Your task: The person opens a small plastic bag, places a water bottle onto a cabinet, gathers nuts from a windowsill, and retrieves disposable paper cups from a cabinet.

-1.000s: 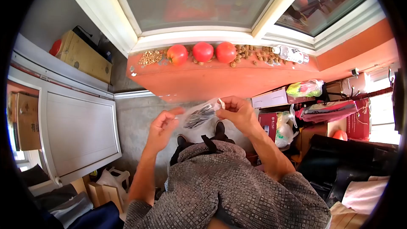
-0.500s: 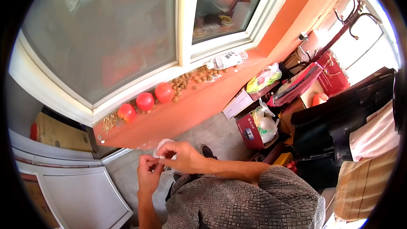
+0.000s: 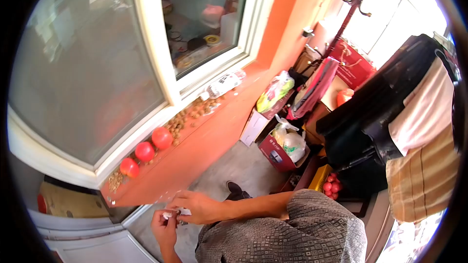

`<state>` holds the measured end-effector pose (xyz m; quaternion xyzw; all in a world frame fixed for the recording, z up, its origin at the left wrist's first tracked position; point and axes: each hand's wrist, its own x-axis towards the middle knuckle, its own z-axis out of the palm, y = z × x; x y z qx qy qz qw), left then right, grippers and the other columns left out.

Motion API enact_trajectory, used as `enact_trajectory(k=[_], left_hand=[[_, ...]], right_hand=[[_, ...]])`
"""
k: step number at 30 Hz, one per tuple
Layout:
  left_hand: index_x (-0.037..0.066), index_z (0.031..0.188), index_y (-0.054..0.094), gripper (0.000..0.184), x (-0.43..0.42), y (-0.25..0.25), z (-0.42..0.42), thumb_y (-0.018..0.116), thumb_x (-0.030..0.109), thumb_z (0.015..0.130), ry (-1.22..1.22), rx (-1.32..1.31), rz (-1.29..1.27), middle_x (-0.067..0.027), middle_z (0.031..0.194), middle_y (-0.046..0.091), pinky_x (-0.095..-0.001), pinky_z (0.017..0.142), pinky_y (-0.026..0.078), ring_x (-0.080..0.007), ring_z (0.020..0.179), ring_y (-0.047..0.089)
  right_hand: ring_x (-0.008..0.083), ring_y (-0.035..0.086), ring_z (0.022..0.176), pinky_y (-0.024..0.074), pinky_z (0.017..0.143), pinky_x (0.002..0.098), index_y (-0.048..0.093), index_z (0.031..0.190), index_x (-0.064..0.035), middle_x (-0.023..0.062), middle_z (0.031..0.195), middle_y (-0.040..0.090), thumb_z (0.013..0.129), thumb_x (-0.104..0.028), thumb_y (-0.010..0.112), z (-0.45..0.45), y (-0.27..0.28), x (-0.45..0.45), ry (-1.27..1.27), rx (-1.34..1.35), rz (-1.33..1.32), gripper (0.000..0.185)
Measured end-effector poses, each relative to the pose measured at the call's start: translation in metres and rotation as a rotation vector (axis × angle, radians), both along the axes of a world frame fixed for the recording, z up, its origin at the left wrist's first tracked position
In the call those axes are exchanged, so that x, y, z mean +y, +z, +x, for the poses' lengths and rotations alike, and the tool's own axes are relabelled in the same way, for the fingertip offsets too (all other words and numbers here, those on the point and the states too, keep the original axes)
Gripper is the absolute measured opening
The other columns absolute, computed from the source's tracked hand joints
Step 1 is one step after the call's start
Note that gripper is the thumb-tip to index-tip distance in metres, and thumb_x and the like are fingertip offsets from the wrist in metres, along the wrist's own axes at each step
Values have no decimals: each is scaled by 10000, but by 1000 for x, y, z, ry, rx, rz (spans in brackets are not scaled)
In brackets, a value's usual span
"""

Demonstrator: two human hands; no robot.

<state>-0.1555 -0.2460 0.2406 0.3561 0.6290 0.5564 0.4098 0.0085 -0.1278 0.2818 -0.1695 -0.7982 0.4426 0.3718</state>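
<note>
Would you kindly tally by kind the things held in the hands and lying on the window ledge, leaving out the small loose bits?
Plastic bag in the hands, mostly hidden: 1
Red fruits on the ledge: 3
Bottle on the ledge: 1
Total: 5

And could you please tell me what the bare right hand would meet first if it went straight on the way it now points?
Most likely the bare left hand, which holds crumpled white plastic just ahead of the right hand; the depth between them is hard to judge.
</note>
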Motion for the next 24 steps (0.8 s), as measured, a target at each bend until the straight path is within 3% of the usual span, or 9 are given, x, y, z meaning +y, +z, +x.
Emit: enact_trajectory(k=[2, 3, 8, 11, 13, 15, 19, 22, 24], left_hand=[[41, 931, 558, 133, -1, -2, -1, 690, 39, 945, 21, -33, 27, -30, 708, 608, -212, 510, 429, -83, 581, 568], [41, 931, 558, 133, 0, 0, -1, 690, 39, 945, 11, -29, 35, -30, 708, 608, -212, 510, 429, -83, 581, 568], [32, 941, 565, 123, -2, 6, -1, 687, 36, 934, -14, -50, 44, -77, 779, 658, -242, 564, 488, -119, 620, 613], [19, 963, 606, 82, -5, 5, -12, 678, 31, 927, -121, -58, 86, -102, 831, 693, -264, 634, 517, -143, 681, 646], [-3, 978, 637, 67, -4, 11, -16, 670, 16, 923, -213, -70, 107, -116, 875, 707, -274, 675, 532, -153, 727, 662], [-31, 964, 705, 131, 4, 20, -18, 626, -95, 881, -298, 89, 112, -96, 959, 701, -265, 721, 528, -138, 796, 652], [-33, 950, 728, 141, 10, 39, -16, 636, -107, 873, -325, 218, 126, -86, 985, 697, -258, 718, 520, -128, 819, 644], [-42, 1050, 696, 163, 13, 27, -18, 644, -74, 899, -243, 252, 89, -84, 954, 688, -254, 729, 530, -132, 798, 647], [-23, 1085, 673, 184, 18, 28, -5, 655, -58, 905, 41, 244, 3, -60, 917, 668, -243, 704, 530, -112, 776, 642]], right_hand=[[311, 668, 862, 546, 747, 389, 705, 1002, -31, 131, 926, 664, 858, -103, 725, 5, -1, 6, 72, -103, -105, 163], [310, 670, 834, 544, 720, 390, 703, 977, -22, 134, 924, 662, 864, -104, 719, 7, -2, 8, 168, -207, -221, 141], [276, 661, 796, 535, 697, 384, 676, 913, -18, 127, 915, 656, 902, -93, 691, 8, -9, 7, 119, -175, -279, 77], [263, 629, 759, 507, 681, 385, 640, 898, -19, 131, 838, 646, 893, -74, 681, 4, -16, 11, 3, 29, -312, 69], [228, 623, 751, 509, 683, 362, 571, 969, -27, 113, 840, 644, 949, -97, 641, 3, -19, 16, 155, 130, -353, 100], [222, 618, 744, 509, 680, 363, 542, 985, -30, 111, 841, 642, 965, -102, 626, 1, -23, 16, 207, 88, -371, 113], [225, 612, 733, 505, 675, 379, 508, 1006, -31, 113, 837, 636, 986, -109, 601, -1, -26, 23, 178, 7, -448, 122], [229, 619, 744, 505, 679, 392, 509, 992, -30, 113, 838, 640, 991, -124, 599, 3, -19, 23, 158, -78, -396, 131], [226, 619, 749, 505, 684, 391, 518, 995, -29, 110, 838, 639, 991, -129, 601, 4, -24, 20, 158, -74, -395, 130]])
